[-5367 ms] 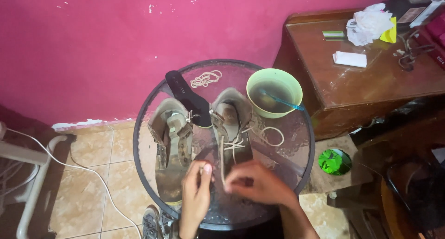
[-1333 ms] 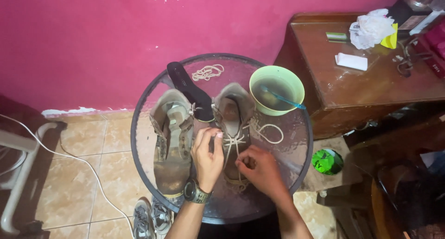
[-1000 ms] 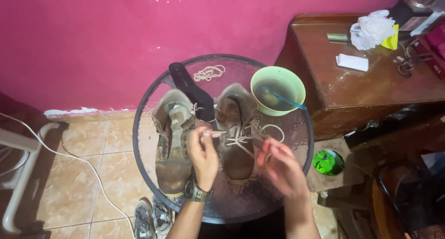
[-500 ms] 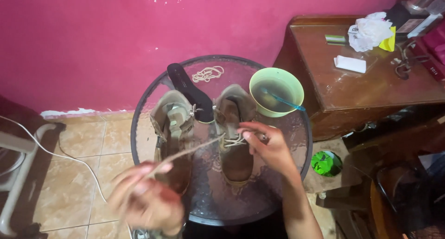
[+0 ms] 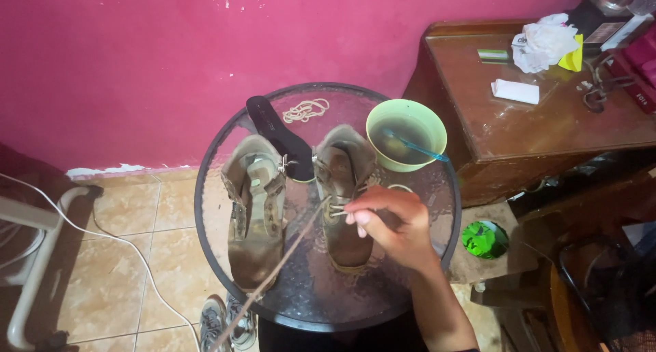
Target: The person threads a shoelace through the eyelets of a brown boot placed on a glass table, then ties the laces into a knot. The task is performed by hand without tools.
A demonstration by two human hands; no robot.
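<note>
Right hand (image 5: 393,222) pinched the lace (image 5: 290,246) at the right boot (image 5: 345,195), the lace running taut towards the unseen left hand; lacing seemed midway, an eyelet probably next. Beyond the fingers stood a green bowl (image 5: 406,135); farther right lay a white packet (image 5: 517,91).

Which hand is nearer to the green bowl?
Right. The right hand rests on the laced shoe, just below the green bowl. The left hand is out of frame, past the taut lace.
</note>
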